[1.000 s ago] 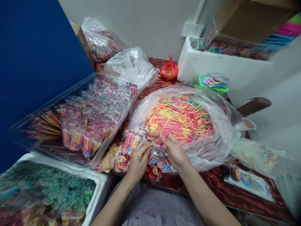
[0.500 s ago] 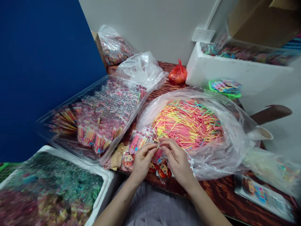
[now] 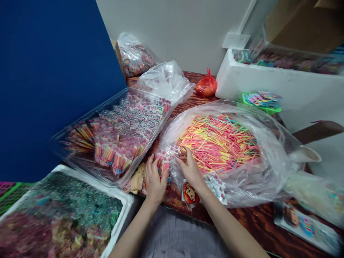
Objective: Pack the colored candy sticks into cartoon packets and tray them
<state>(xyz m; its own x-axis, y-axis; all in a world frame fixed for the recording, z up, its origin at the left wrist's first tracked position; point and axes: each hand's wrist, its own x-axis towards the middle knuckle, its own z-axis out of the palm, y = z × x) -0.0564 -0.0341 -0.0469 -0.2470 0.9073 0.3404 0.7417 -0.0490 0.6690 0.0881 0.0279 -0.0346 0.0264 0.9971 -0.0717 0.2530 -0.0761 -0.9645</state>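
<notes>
My left hand (image 3: 156,181) lies with fingers spread on small clear packets of pink sticks (image 3: 164,159) near the table's front edge. My right hand (image 3: 190,168) is beside it, at the left rim of a large plastic bag (image 3: 268,172) full of pink, yellow and green sticks (image 3: 217,143). Its fingers are bent, and whether they pinch anything is too small to tell. Below the right hand lies a packet with a red-haired cartoon face (image 3: 190,192). Small printed packets (image 3: 216,186) lie under the right forearm.
A clear tray (image 3: 150,145) of filled packets stands left, above a foam box (image 3: 118,222). Behind are an empty-looking plastic bag (image 3: 165,79) and a red bag (image 3: 206,85). A green basket (image 3: 275,109) and white foam box (image 3: 268,82) are at the right.
My hands have moved apart. The left now rests on the packets with fingers spread; the right has lifted away toward the stick bag. The view has shifted slightly.
</notes>
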